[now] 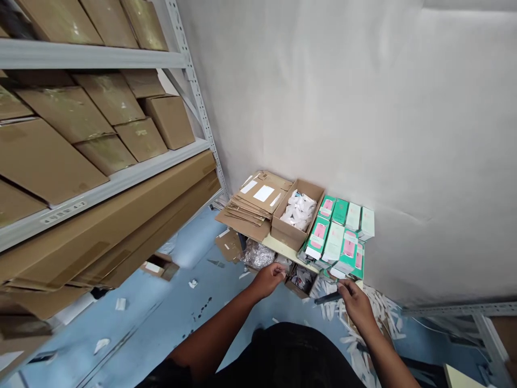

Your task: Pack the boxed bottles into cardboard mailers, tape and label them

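Observation:
My left hand (270, 279) is closed in front of the table's near edge, thumb and fingertips pressed together; what they pinch, if anything, is too small to make out. Beyond it, under the table, are clear plastic wrap (258, 254) and an open carton (302, 280) with wrapped items. My right hand (356, 300) is also closed in a pinch, just in front of green-and-pink boxes (349, 245) stacked on the table. Beside its fingers a dark bar (328, 298) points left; I cannot tell whether the hand holds it.
On the table (285, 249) stand flattened cardboard (248, 213) and an open carton (291, 233) of white packets (299, 210). Shelving (161, 160) full of cartons runs along the left. White scraps (382, 310) litter the blue floor (161, 323). A wall (343, 108) rises behind.

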Tool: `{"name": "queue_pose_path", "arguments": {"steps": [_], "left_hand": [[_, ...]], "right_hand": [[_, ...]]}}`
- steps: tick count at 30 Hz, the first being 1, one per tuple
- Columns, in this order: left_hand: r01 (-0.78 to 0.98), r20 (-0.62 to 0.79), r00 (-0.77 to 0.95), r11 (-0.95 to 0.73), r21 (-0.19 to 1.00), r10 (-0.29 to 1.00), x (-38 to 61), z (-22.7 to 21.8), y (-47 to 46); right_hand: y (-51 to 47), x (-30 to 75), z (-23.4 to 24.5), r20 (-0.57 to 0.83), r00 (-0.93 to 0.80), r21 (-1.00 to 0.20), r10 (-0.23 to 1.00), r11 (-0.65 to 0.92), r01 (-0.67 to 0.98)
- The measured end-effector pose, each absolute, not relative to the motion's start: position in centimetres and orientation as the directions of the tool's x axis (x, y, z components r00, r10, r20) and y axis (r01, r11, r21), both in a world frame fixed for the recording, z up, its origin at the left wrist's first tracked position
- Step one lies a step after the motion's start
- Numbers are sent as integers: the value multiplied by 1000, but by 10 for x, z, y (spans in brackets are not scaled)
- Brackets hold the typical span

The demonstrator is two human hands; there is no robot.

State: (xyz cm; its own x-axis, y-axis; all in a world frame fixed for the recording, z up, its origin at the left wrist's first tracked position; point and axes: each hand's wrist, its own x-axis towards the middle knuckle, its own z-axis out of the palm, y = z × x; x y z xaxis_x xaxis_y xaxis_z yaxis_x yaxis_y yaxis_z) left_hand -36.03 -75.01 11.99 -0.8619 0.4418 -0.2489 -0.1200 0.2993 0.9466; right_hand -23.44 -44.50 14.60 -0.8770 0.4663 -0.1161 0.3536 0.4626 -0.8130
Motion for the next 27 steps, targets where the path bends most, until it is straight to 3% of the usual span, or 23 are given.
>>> {"name": "queue_pose_path", "arguments": {"steps": [9,13,20,27], "left_hand": [[-142,-247,-923,335,931,296,-411,116,-768],[-155,-241,-952,382,911,187,-450,121,-772],[-151,-158,-987,456,877,-22,-519,148,-775],[-89,-66,-996,704,705,-60,-613,168,-814]], "right_hand": [[-450,-336,153,-100,-940,-862,328,443,246],[-453,-402,164,-79,-979,-900,188,409,151],[-477,-512,187,-15,-997,-876,-77,482,-24],[-515,-559,184,-29,-982,-880,-185,471,-63]]}}
